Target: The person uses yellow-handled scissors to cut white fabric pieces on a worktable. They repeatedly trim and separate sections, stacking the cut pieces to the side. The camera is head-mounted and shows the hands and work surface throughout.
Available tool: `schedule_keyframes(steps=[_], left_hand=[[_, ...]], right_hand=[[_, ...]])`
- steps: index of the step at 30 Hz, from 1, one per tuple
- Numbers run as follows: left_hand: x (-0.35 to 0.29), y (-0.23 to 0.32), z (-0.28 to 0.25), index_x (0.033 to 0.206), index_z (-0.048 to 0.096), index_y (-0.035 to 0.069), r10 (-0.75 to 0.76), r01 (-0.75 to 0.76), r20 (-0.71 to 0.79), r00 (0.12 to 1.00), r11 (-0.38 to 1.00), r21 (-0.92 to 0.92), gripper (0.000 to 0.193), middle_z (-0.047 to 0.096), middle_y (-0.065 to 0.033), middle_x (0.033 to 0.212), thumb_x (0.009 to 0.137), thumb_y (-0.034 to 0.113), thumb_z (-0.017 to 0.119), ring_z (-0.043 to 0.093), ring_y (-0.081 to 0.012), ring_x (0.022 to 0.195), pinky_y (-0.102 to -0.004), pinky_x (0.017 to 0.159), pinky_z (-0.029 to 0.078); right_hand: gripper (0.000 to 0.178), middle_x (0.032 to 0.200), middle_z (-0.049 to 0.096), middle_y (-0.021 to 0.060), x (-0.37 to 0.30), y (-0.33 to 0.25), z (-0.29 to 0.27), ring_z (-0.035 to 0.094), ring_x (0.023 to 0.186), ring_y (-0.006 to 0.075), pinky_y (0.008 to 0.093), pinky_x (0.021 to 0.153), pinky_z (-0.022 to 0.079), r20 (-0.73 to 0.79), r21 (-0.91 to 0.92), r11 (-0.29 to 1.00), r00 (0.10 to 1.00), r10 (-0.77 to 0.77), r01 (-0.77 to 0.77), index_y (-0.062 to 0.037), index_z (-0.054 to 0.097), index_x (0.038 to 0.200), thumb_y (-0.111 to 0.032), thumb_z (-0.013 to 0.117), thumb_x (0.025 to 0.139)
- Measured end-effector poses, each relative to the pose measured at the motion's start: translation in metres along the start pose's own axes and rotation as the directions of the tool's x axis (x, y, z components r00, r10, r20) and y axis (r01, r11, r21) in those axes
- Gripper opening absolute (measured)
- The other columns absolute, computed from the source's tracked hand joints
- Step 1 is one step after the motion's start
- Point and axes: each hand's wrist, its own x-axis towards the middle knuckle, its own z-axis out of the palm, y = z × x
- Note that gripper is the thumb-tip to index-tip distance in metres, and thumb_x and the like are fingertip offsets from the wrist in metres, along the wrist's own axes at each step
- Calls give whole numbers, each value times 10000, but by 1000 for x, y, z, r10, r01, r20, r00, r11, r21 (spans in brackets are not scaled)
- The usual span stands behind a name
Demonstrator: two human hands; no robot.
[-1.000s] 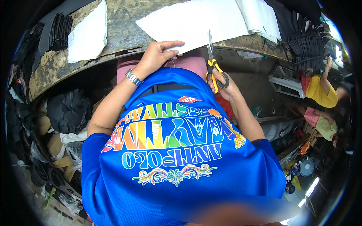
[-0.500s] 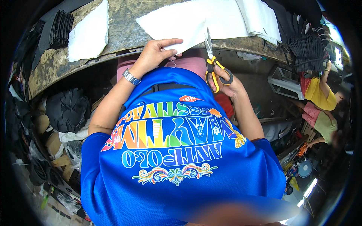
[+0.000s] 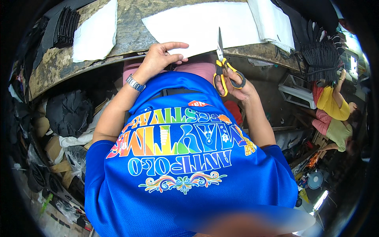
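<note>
A long white sheet of cloth lies on the worn wooden table and reaches over its near edge. My left hand pinches the sheet's near-left edge between thumb and fingers. A pair of scissors with yellow and black handles is in my right hand, its loops around my thumb and fingers. The blades point away from me, nearly together, and overlap the sheet's near edge in view.
Another white cloth piece lies at left beside a stack of black strips. Folded white cloth and bundled black pieces sit at right. Beyond a grey stool are people. Dark bundled fabric lies lower left.
The scissor blades have come closer together. The sheet's near edge, which dipped to a corner by my left hand, now runs straighter. Both hands have stayed in nearly the same place.
</note>
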Motion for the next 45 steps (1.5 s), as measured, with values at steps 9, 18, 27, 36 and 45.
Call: schedule_keyframes(steps=[9,18,27,36,45], left_hand=[[-4,-4,-3,1319,563,21,-10,10,-1,1000,1000,-13,424,650,-86,1212,902,-12,625,697,-164,960,-220,781,568],[-10,2,-4,1341,556,63,-37,36,47,998,999,12,458,715,-76,1014,896,1,641,705,-118,893,-184,701,561],[-16,5,-8,1343,557,71,-53,52,34,998,998,41,455,723,-81,975,900,20,646,700,-87,866,-168,668,546],[-21,0,-7,1311,591,70,43,-44,-5,999,994,-95,425,731,-112,966,892,25,645,704,-99,798,-186,679,552],[-25,-2,-12,1351,537,42,50,-47,16,999,991,-127,467,670,-98,1148,897,-7,633,701,-143,918,-192,722,565]], right_hand=[[441,635,556,44,10,4,14,505,518,103,230,474,394,-160,-41,999,986,-40,33,-88,547,764,-497,623,908],[427,604,544,57,21,-5,21,511,485,116,222,451,414,-152,147,988,988,-32,54,-59,570,913,-484,590,936],[374,583,543,67,22,-7,19,483,449,100,208,424,385,-185,42,999,982,-22,31,-67,557,858,-427,610,943],[419,705,598,99,41,-24,15,582,574,167,281,518,497,-40,185,982,999,33,-25,-34,577,951,-449,626,922],[483,716,599,108,41,-21,14,586,591,180,279,543,489,-13,122,989,996,84,-81,-30,582,930,-513,576,930]])
